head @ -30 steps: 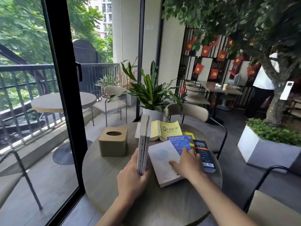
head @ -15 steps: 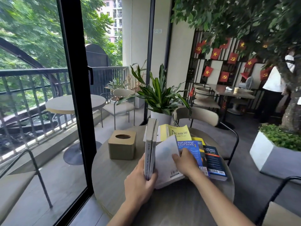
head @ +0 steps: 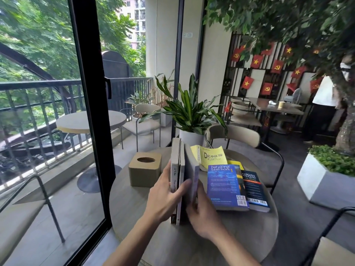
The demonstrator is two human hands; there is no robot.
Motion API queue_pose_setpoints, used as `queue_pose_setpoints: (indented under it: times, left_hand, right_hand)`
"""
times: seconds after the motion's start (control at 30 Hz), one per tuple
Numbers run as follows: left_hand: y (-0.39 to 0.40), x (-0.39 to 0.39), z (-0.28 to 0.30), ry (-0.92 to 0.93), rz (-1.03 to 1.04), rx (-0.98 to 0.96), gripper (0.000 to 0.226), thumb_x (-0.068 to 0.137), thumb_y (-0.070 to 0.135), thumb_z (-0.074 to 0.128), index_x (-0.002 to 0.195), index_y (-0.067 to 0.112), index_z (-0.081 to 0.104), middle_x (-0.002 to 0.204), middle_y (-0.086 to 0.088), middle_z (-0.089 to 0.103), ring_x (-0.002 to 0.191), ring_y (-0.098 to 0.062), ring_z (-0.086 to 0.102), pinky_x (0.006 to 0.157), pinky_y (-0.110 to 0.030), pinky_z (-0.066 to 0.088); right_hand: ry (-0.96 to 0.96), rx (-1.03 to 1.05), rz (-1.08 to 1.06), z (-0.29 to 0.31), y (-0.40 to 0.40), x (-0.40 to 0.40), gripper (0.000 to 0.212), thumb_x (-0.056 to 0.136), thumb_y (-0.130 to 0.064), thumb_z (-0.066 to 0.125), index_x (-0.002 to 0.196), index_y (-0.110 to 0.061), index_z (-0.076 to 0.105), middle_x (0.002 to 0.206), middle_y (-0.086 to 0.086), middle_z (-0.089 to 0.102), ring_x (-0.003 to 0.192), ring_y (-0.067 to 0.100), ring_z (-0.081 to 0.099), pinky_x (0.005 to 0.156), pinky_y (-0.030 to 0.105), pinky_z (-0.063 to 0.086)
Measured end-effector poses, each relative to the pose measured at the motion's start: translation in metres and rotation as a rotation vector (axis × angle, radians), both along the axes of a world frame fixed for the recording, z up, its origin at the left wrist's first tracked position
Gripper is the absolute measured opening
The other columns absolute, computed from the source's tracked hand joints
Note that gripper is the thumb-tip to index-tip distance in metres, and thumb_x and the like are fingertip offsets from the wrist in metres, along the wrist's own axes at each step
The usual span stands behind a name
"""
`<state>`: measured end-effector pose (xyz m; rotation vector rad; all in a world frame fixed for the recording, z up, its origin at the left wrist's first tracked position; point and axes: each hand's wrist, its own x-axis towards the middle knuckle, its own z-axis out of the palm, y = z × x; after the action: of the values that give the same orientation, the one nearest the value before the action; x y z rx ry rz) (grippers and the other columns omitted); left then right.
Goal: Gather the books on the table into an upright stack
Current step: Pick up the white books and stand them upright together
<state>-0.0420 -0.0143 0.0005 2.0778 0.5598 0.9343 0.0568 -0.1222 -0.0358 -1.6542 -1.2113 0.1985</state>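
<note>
Two pale books [head: 175, 166] stand upright on the round grey table [head: 240, 237]. My left hand [head: 165, 200] grips them from the left, thumb on the outer cover. A third, white book [head: 191, 173] stands on edge against their right side, and my right hand [head: 201, 214] holds it by its near end. To the right lie a blue book [head: 225, 186], a dark book [head: 253, 191] beside it with a yellow one showing under them, and a yellow book [head: 212, 157] farther back.
A tan tissue box [head: 145, 171] sits on the table left of the upright books. A potted plant [head: 190, 120] and a chair [head: 240, 135] stand behind the table. A black door frame [head: 90, 131] is at the left. A person stands far right.
My right hand lifted the white book from flat on the table, tipped it up, and brought it upright against the books held by my left hand. The blue book is now uncovered.
</note>
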Motion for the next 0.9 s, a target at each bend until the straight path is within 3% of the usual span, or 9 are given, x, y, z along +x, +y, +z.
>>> queue_pose_setpoints:
  times: [0.07,0.17,0.27,0.33,0.47,0.67,0.8,0.9]
  left_hand:
    - [0.0,-0.002,0.003,0.003,-0.019,-0.016,0.085,0.066,0.092,0.048,0.137,0.047,0.039,0.124,0.025,0.06,0.11,0.004,0.055,0.088,-0.03,0.045]
    - [-0.001,0.001,0.01,-0.018,0.008,-0.054,0.08,0.058,0.094,0.056,0.124,0.051,0.045,0.11,0.036,0.06,0.103,0.017,0.052,0.08,-0.018,0.043]
    - [-0.001,0.009,0.017,-0.048,0.103,-0.064,0.078,0.055,0.086,0.068,0.119,0.046,0.049,0.104,0.032,0.061,0.098,0.014,0.055,0.077,-0.013,0.042]
    - [-0.001,0.015,0.019,-0.036,0.168,-0.046,0.074,0.058,0.075,0.071,0.121,0.043,0.051,0.102,0.026,0.061,0.097,0.004,0.059,0.074,-0.018,0.043]
    - [-0.002,0.02,0.017,-0.031,0.185,-0.049,0.06,0.058,0.058,0.059,0.115,0.047,0.047,0.098,0.025,0.06,0.095,-0.009,0.061,0.073,-0.028,0.041]
    - [-0.004,0.021,0.018,-0.049,0.188,0.003,0.066,0.056,0.059,0.053,0.12,0.041,0.048,0.104,0.017,0.064,0.091,-0.014,0.06,0.063,-0.018,0.035]
    - [-0.003,0.021,0.018,-0.05,0.181,-0.004,0.059,0.057,0.059,0.053,0.113,0.047,0.044,0.104,0.018,0.064,0.089,-0.011,0.059,0.063,-0.009,0.031]
    - [-0.004,0.022,0.017,-0.041,0.206,0.004,0.063,0.056,0.059,0.053,0.117,0.043,0.046,0.103,0.017,0.064,0.089,-0.012,0.059,0.063,-0.009,0.031]
  right_hand:
    - [-0.026,-0.075,0.08,-0.002,0.004,-0.002,0.085,0.078,-0.023,0.066,0.152,-0.031,0.024,0.144,-0.017,0.047,0.132,-0.005,0.045,0.107,0.021,0.043]
    - [-0.073,-0.105,0.032,-0.005,0.016,-0.005,0.093,0.063,-0.028,0.081,0.141,-0.039,0.031,0.132,-0.024,0.05,0.123,-0.008,0.05,0.1,0.025,0.05]
    - [-0.085,-0.064,-0.064,-0.007,0.029,-0.009,0.103,0.054,-0.044,0.086,0.14,-0.044,0.03,0.129,-0.035,0.046,0.12,-0.018,0.045,0.096,0.004,0.04]
    - [-0.048,0.0,-0.123,-0.011,0.036,-0.013,0.095,0.053,-0.039,0.085,0.134,-0.045,0.036,0.123,-0.037,0.05,0.114,-0.018,0.049,0.088,-0.001,0.038]
    - [-0.038,0.091,-0.247,-0.022,0.042,-0.02,0.072,0.063,-0.025,0.079,0.128,-0.032,0.05,0.114,-0.023,0.061,0.105,-0.005,0.06,0.08,0.005,0.045]
    - [-0.005,0.112,-0.264,-0.022,0.043,-0.021,0.055,0.067,-0.023,0.074,0.119,-0.028,0.055,0.103,-0.017,0.065,0.095,0.0,0.063,0.071,0.003,0.043]
    - [-0.019,0.078,-0.28,-0.022,0.041,-0.021,0.057,0.067,-0.032,0.072,0.122,-0.025,0.054,0.107,-0.015,0.065,0.096,-0.001,0.062,0.073,0.005,0.045]
    - [-0.011,0.085,-0.264,-0.019,0.04,-0.023,0.057,0.067,-0.026,0.074,0.12,-0.031,0.053,0.107,-0.02,0.065,0.097,-0.003,0.063,0.073,0.005,0.044]
